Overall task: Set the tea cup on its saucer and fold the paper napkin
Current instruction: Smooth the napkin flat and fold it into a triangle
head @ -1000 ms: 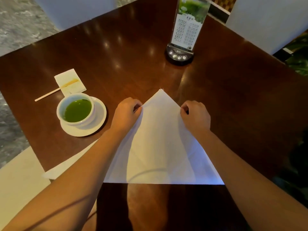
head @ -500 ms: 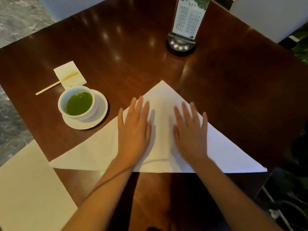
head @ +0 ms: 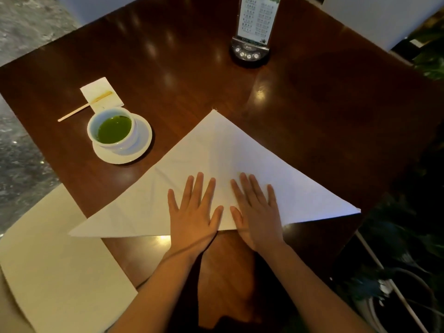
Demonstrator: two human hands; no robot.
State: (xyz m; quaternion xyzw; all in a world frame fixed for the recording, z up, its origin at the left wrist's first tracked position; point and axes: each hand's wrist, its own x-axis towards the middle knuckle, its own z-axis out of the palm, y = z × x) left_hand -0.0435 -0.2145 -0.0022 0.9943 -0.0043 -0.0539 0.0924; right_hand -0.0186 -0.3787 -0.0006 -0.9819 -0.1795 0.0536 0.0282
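Note:
A white paper napkin point(head: 216, 164) lies folded into a triangle on the dark wooden table point(head: 312, 104), its point facing away from me. My left hand point(head: 193, 212) and my right hand point(head: 257, 212) press flat on the napkin side by side near its folded near edge, fingers straight and spread. To the left, a white tea cup point(head: 113, 129) of green tea stands on its white saucer point(head: 141, 145).
A small white paper square point(head: 102, 92) with a wooden stirrer point(head: 79, 109) lies behind the cup. A menu stand point(head: 252, 30) on a black button base stands at the back. A pale seat cushion point(head: 55, 272) is at lower left, white chair backs behind, cables at lower right.
One second ago both hands pinched the napkin's edges near its tip. They laid it down, flattened, and slid back toward me along the napkin to its near edge.

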